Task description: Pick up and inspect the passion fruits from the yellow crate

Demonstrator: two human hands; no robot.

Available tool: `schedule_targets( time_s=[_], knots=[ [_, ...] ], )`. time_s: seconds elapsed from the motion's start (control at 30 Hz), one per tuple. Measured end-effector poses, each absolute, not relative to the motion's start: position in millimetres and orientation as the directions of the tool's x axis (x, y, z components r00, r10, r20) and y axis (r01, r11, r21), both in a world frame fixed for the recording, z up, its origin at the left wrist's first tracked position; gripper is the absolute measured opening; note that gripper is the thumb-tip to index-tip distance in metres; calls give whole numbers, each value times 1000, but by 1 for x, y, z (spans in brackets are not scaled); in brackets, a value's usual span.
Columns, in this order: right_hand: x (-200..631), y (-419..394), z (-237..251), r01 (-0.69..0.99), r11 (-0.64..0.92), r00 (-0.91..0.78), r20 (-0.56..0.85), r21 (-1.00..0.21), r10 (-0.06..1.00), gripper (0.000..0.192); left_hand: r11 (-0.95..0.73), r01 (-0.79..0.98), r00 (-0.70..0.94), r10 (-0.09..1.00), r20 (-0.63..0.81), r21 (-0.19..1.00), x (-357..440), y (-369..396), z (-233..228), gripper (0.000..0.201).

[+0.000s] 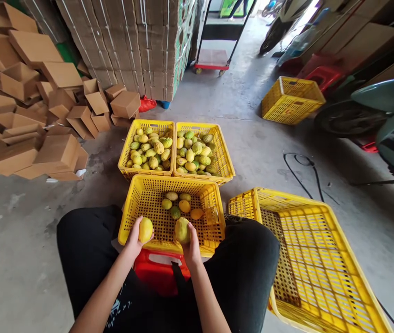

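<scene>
Yellow fruit (pixel 145 229) gripped in the left hand (pixel 135 240), greenish fruit (pixel 182 230) in the right hand (pixel 192 247), over the near crate (pixel 138 203).

Grey concrete floor (pixel 259 152), stacked flat cardboard (pixel 141 41), daylight beyond.

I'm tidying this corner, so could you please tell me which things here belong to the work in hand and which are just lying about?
In use:
- left hand holding a yellow round fruit
- right hand holding a yellow-green round fruit
- near yellow plastic crate
- two far fruit-filled yellow crates

Lying about:
- folded brown cardboard boxes
- tilted yellow crate
- red-edged trolley
</scene>
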State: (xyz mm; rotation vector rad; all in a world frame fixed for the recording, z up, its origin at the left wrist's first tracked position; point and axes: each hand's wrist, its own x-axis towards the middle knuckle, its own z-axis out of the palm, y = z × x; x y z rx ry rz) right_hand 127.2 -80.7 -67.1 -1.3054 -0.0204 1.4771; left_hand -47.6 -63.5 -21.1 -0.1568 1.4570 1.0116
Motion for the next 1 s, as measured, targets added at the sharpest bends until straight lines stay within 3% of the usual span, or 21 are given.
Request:
schedule_targets(
  time_s=[0.23, 0.4, 0.5, 0.77, 0.87, 1.0],
  knots=[
    [126, -83, -53, -670, -386, 165, -633, -634, 756, 52, 570, -526, -178, 652, -737, 631, -22, -65, -29, 41],
    [132, -83, -54, -769, -364, 150, -701, -526, 697, 49, 570, -568, -143, 643, -753, 594, -3, -62, -21, 35],
    [134, -83, -60, -777, -351, 142, -689, -522, 710, 48, 563, -593, -131, 638, -759, 576, 11, -58, -15, 26],
    [132, -82, -68, -784, -326, 207, -717, -529, 666, 41, 678, -584, -132, 463, -876, 447, 26, -48, -26, 20],
    [130, -84, -68, -724, -381, 153, -674, -574, 723, 51, 695, -594, -109, 431, -896, 406, 15, -47, -28, 25],
    [129, -85, -71, -626, -373, 195, -601, -685, 775, 58, 687, -600, -44, 483, -874, 410, -6, -50, -23, 41]
  ],
)
